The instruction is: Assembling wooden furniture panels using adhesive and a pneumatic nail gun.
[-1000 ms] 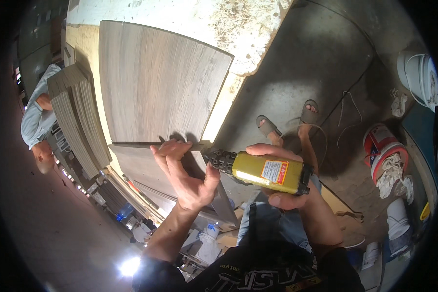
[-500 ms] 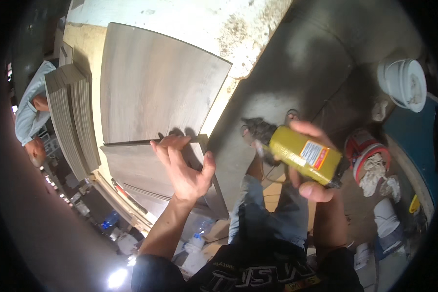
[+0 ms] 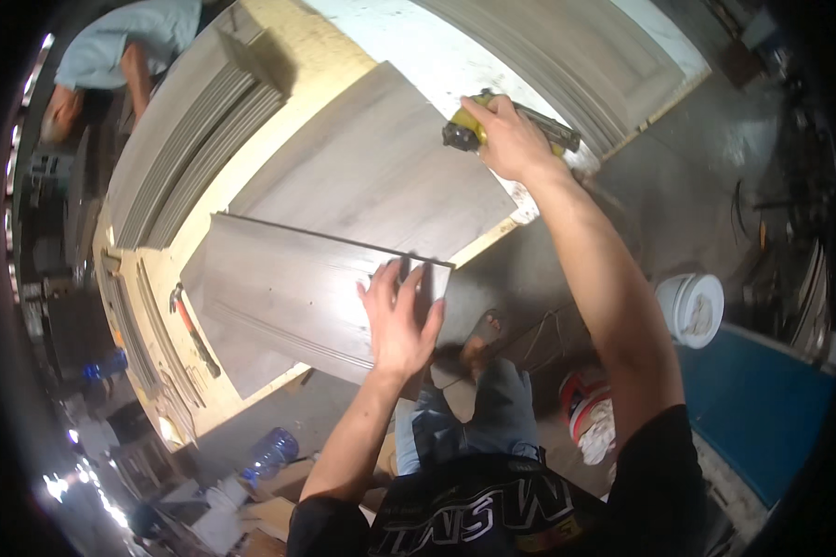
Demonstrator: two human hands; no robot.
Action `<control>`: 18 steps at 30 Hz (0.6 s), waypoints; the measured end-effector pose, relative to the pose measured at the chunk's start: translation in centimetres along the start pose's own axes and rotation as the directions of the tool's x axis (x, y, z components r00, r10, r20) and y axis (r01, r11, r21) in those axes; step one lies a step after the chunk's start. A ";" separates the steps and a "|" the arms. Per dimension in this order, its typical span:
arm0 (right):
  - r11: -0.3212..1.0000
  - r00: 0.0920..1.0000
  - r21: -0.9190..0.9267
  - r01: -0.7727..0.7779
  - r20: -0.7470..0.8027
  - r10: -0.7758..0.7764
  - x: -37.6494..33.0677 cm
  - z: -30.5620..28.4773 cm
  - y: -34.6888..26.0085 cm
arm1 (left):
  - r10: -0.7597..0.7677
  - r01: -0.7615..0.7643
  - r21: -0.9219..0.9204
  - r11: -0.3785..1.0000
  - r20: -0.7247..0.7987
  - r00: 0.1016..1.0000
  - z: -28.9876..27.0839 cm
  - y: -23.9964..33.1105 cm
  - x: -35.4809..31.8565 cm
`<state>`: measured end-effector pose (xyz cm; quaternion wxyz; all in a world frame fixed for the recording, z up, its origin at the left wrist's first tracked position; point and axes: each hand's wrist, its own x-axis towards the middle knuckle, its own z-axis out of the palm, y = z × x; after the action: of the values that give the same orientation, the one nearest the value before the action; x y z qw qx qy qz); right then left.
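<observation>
My left hand (image 3: 402,320) rests with spread fingers on the near right end of a grey wood-look panel (image 3: 288,288), its fingertips at the panel's far edge. That panel overlaps a larger flat grey board (image 3: 344,167) lying on the worktable (image 3: 215,415). My right hand (image 3: 515,148) is closed round a yellow-and-black nail gun (image 3: 464,125), which is over the far right corner of the larger board. The palm and wrist hide part of the tool. A hammer (image 3: 190,325) with a red and black handle lies left of the panel.
Stacked grey strips (image 3: 200,139) stand at the far left, near a bent-over person (image 3: 125,46). Another framed panel (image 3: 567,56) lies at the far right. Beyond the table's right side are a white bucket (image 3: 683,311) and a red bucket (image 3: 581,395). A blue water bottle (image 3: 274,450) is below.
My right hand has carried the nail gun from beside the table up over the far board. The view has shifted; my left hand stays at the panel's end.
</observation>
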<state>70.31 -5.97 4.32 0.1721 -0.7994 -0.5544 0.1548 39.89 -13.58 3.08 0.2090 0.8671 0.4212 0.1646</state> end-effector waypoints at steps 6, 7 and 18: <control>0.967 0.964 0.205 0.149 0.188 -0.189 -4.7 5.0 -10.1 | -0.766 0.747 -0.211 0.630 -0.324 0.555 -4.1 -6.2 -15.7; 0.958 0.893 0.284 0.029 0.423 -0.152 -6.2 4.8 -12.0 | -0.895 0.734 -0.521 0.436 -0.167 0.414 -3.9 -6.3 -16.1; 0.782 0.859 0.518 -0.347 0.510 0.044 -20.5 8.7 -10.4 | -0.916 0.530 -0.848 -0.022 0.229 0.328 -5.0 -4.8 -21.0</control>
<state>50.89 -20.99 2.32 0.2554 -0.6973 -0.4135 0.5269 22.01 -26.60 2.67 0.5464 0.2193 0.7172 0.3729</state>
